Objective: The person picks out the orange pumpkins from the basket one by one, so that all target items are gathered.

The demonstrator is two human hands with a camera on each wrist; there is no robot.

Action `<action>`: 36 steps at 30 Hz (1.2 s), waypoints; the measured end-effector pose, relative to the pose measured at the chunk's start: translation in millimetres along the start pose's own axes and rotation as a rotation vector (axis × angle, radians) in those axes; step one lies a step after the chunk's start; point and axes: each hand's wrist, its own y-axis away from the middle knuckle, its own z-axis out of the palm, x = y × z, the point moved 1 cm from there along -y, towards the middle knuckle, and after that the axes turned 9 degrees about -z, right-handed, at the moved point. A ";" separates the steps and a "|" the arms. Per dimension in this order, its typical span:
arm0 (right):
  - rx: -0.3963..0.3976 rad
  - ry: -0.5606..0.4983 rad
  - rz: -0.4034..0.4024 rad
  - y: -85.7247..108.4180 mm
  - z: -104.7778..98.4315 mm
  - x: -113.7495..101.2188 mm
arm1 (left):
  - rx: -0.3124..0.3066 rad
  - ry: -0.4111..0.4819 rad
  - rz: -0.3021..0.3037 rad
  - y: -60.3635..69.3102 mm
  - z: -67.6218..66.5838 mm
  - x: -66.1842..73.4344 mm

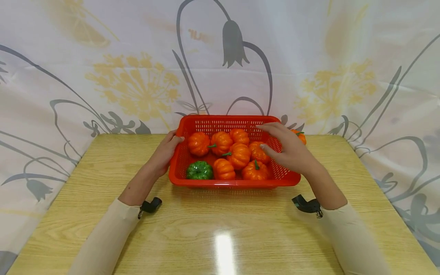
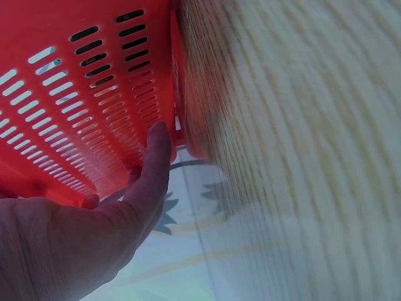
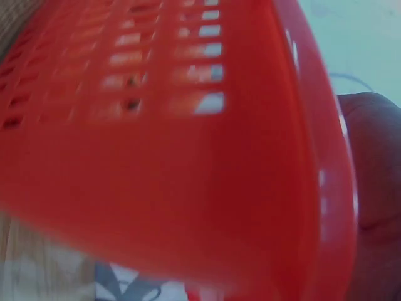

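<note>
A red plastic basket (image 1: 233,183) with slotted walls stands on the wooden table. Inside it lie several small orange pumpkins (image 1: 240,156) and one glossy green pumpkin (image 1: 199,170) in the near left corner. My left hand (image 1: 165,152) holds the basket's left side, thumb at the rim; in the left wrist view that hand's fingers (image 2: 158,147) lie against the outer wall. Over the basket's right end reaches my right hand (image 1: 292,149), fingers apart and thumb near an orange pumpkin, gripping nothing visible. In the right wrist view the basket wall hides most of this hand.
Another orange pumpkin (image 1: 300,137) sits outside the basket, beyond its far right corner and partly hidden by it. The table (image 1: 192,236) spreads out in front. Behind hangs a flower-patterned cloth (image 1: 137,46). Each wrist wears a small black device (image 1: 151,205).
</note>
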 end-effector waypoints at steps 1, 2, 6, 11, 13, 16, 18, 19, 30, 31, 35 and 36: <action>-0.012 -0.005 -0.003 -1.8 1.7 -1.2 | 0.000 -0.001 0.001 0.0 0.1 0.1; -0.025 -0.010 -0.005 -3.5 3.4 -2.4 | -0.001 0.000 0.002 0.0 0.1 0.1; -0.076 -0.036 -0.018 -10.5 10.8 -5.8 | -0.004 0.002 0.008 -0.4 0.4 0.0; -0.152 -0.071 -0.015 -16.9 20.2 -8.8 | -0.004 0.003 0.009 -0.4 0.8 -0.2; -0.181 -0.074 -0.006 -18.5 23.7 -9.5 | -0.004 0.005 0.010 -0.3 0.9 -0.2; -0.230 -0.061 0.006 -20.3 29.0 -10.9 | -0.004 0.005 0.009 -0.2 0.9 -0.1; -0.262 -0.042 0.010 -21.2 32.6 -11.6 | -0.004 0.005 0.008 -0.4 0.8 -0.3; -0.275 -0.036 0.008 -21.5 34.4 -11.7 | -0.003 0.005 0.007 -0.4 0.7 -0.4; -0.326 -0.011 -0.001 -20.5 44.9 -11.7 | 0.004 -0.003 0.013 -0.2 0.3 -0.8; -0.326 -0.007 -0.003 -20.5 45.3 -11.9 | 0.003 -0.003 0.013 -0.2 0.2 -0.9; -0.323 0.002 -0.013 -20.9 46.2 -13.5 | 0.004 -0.009 0.012 -0.2 -0.1 -0.9; -0.322 0.004 -0.013 -20.8 46.2 -13.8 | 0.005 -0.010 0.012 -0.2 -0.2 -0.9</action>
